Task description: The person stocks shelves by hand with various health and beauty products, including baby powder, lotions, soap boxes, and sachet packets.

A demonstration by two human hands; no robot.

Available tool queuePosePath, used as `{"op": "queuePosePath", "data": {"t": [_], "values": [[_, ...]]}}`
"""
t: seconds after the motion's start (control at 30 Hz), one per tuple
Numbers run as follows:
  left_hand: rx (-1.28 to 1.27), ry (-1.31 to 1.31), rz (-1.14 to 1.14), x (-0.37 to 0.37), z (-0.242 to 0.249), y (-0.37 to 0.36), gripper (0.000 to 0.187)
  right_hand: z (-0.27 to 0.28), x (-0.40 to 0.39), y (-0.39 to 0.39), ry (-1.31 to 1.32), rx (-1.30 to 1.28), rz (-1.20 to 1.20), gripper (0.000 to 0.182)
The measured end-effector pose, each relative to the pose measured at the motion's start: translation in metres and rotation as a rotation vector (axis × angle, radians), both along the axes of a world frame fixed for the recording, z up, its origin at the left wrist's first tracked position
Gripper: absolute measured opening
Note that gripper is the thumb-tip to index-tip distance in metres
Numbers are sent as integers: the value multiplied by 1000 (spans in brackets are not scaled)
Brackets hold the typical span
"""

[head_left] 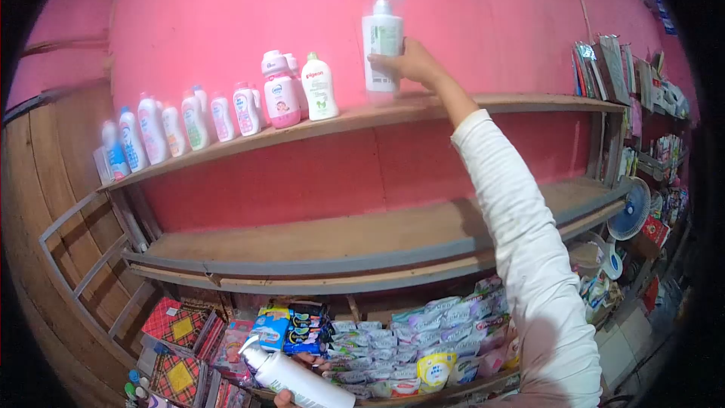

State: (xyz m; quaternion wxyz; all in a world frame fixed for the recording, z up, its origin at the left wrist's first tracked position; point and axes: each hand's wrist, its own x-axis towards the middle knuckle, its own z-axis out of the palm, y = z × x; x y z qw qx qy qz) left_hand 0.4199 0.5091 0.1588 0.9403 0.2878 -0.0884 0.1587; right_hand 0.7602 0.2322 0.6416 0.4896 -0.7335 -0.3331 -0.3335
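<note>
My right hand (410, 63) is wrapped round a white pump bottle (383, 38) with a pale green label, upright at the top shelf, right of the other bottles. Low in the view, my left hand (302, 378) grips a second white pump bottle (298, 384), tilted with its pump head to the upper left; part of this hand is hidden behind the bottle. Nearest to the right hand's bottle stands a white Pigeon bottle (318, 89) with a green cap. Beside it is a pink and white bottle (281, 94).
Several baby-care bottles (195, 125) line the left part of the top shelf (483, 103). Below runs a wooden middle shelf (317, 245). Packed pouches (445, 332) and red plaid boxes (177, 323) fill the bottom. At right are books (593, 69) and a blue fan (630, 208).
</note>
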Motion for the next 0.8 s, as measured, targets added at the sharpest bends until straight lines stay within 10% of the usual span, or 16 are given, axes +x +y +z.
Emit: {"op": "queuePosePath", "data": {"t": [0.8], "values": [[54,97,174,19,-6,-7,90,13,85,21,347,-298,-32,57]]}}
